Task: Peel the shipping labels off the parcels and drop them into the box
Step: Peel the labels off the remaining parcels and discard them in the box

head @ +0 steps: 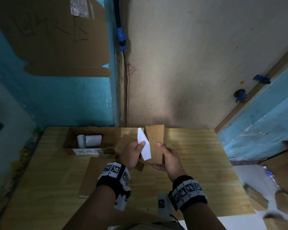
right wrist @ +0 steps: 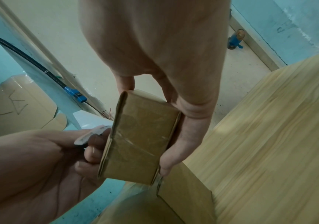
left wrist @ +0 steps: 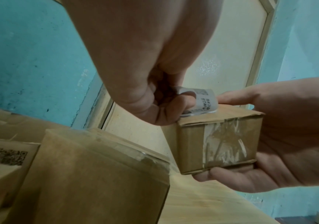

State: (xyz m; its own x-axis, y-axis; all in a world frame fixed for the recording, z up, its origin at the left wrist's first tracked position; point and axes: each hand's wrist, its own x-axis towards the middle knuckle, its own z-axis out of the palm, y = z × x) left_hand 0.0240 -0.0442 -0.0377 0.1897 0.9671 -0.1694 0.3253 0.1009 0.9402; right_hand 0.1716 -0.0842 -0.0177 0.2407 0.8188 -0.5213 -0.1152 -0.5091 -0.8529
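A long brown parcel (head: 155, 143) is held above the table, my right hand (head: 166, 156) gripping its near end with thumb on top and fingers underneath. My left hand (head: 140, 146) pinches a white shipping label (head: 144, 143) that stands up off the parcel's left face; its lower end touches the parcel. From the left wrist, the curled printed label (left wrist: 204, 101) sits in my left hand (left wrist: 173, 109) at the edge of the taped parcel (left wrist: 217, 144). From the right wrist, the parcel (right wrist: 139, 139) sits in my right hand (right wrist: 173, 106). The open cardboard box (head: 68, 138) stands back left.
Rolled white labels (head: 91, 140) lie in the box, which has a handwritten tag (head: 88, 151) on its front. A small parcel (head: 123, 143) sits beside the box and a flat one (head: 93, 176) lies near left. More cartons (head: 273, 188) are stacked off the table's right edge.
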